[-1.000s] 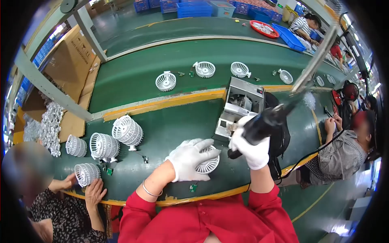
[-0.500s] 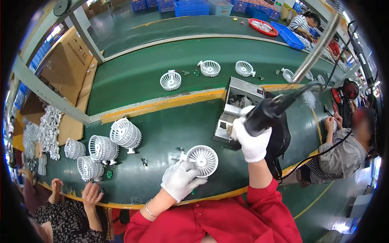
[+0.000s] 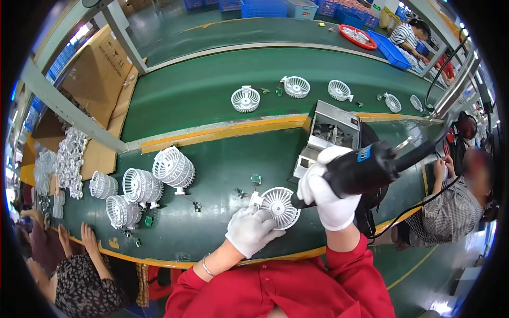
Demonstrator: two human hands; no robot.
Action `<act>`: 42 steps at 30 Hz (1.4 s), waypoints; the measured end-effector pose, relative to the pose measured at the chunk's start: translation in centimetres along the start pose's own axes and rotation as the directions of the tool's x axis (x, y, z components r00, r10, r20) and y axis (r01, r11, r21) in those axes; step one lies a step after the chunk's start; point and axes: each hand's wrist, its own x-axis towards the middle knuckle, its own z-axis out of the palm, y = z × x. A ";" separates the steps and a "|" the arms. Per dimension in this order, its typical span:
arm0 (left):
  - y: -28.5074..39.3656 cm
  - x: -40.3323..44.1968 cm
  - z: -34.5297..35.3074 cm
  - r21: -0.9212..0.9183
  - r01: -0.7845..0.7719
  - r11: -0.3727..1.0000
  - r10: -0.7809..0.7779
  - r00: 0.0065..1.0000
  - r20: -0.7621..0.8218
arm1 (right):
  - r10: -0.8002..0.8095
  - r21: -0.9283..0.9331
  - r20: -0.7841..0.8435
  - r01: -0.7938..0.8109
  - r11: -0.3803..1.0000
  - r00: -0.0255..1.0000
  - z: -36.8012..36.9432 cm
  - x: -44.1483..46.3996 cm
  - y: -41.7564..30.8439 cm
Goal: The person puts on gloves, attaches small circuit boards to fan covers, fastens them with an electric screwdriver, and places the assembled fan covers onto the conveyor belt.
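Note:
My left hand [image 3: 250, 231], in a white glove, is closed on the lower left rim of a round white fan grille [image 3: 288, 205] lying on the green bench. A small green circuit board [image 3: 256, 179] rests just beyond the grille. In my gloved right hand [image 3: 333, 208] is a black electric screwdriver [image 3: 356, 172], held nearly level. Its nose points left at the right side of the grille; whether the tip touches it I cannot tell. Behind this hand stands a metal screw feeder box [image 3: 342, 121], partly covered by the tool.
Stacked white fan grilles [image 3: 142, 185] stand on the left of the bench. Beyond the yellow edge, a green conveyor [image 3: 185, 95] carries several more grilles. A co-worker's hands [image 3: 87, 239] are at lower left; another person [image 3: 450, 204] sits at right. A cardboard box [image 3: 98, 74] stands at far left.
My right hand has swung the screwdriver from upright by the feeder box down to the grille. The co-worker's hands at left have drawn away from the stacks. The whole view has shifted slightly.

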 end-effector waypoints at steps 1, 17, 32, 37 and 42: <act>0.0 -0.1 0.0 0.002 0.000 1.000 0.000 1.000 0.003 | 0.024 0.011 0.020 -0.025 1.000 1.000 0.1 -0.2 0.4; -0.9 -0.3 0.2 -0.021 -0.025 0.999 0.025 1.000 -0.009 | 0.004 -0.193 0.292 0.055 0.980 0.956 1.9 -0.2 1.6; -1.1 -0.5 0.8 -0.085 0.023 0.996 -0.027 0.999 -0.039 | 0.042 -0.190 -0.168 -0.074 0.979 0.985 -3.9 1.8 2.2; -0.8 -0.2 0.2 -0.070 0.021 0.997 -0.024 0.999 -0.035 | 0.169 -0.027 -0.117 -0.173 0.985 0.979 -1.7 -0.1 -0.6; -0.9 -0.2 0.5 -0.071 0.010 0.997 -0.013 0.999 -0.049 | -0.167 -0.316 -0.172 0.106 0.943 0.971 -2.4 2.2 0.5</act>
